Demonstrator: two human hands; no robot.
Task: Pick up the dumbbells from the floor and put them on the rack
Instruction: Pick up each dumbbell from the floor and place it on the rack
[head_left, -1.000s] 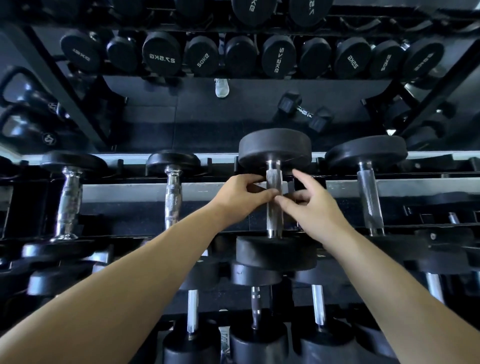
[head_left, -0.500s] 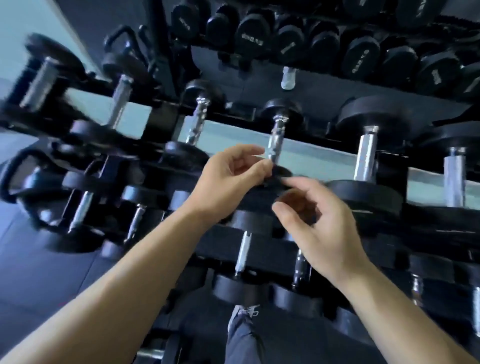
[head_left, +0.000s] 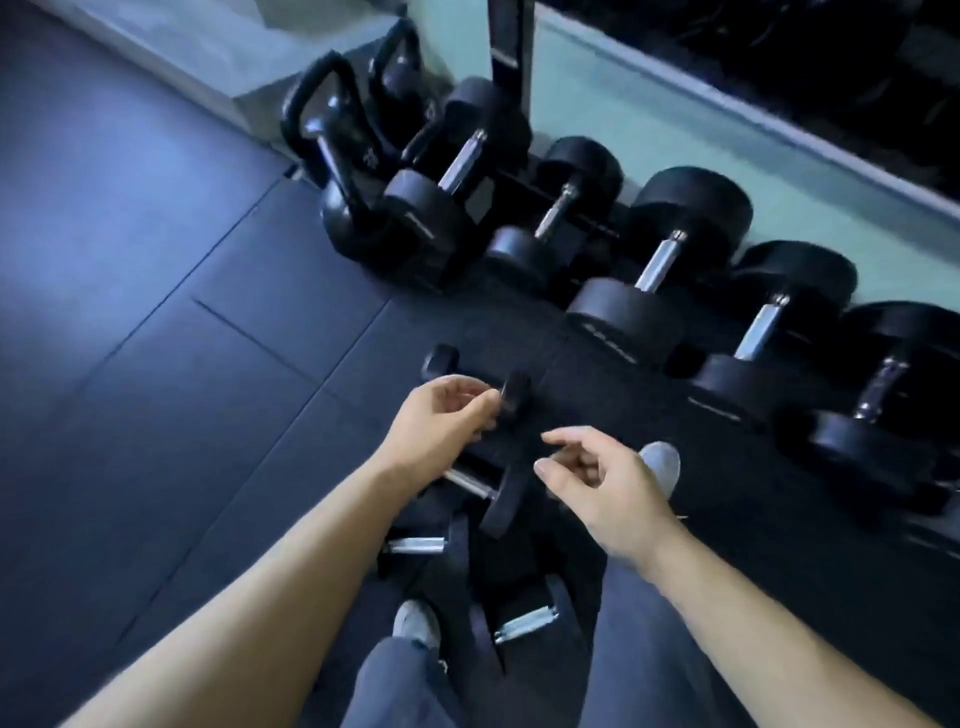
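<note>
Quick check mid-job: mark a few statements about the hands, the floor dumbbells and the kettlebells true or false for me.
1. Neither the left hand nor the right hand holds a dumbbell. True.
2. Only one small dumbbell lies on the floor. False: several small dumbbells lie there; at least three chrome handles show.
3. The kettlebells stand at the left end of the row of large dumbbells. True.
4. The person is barefoot. False: light shoes are on both feet.
</note>
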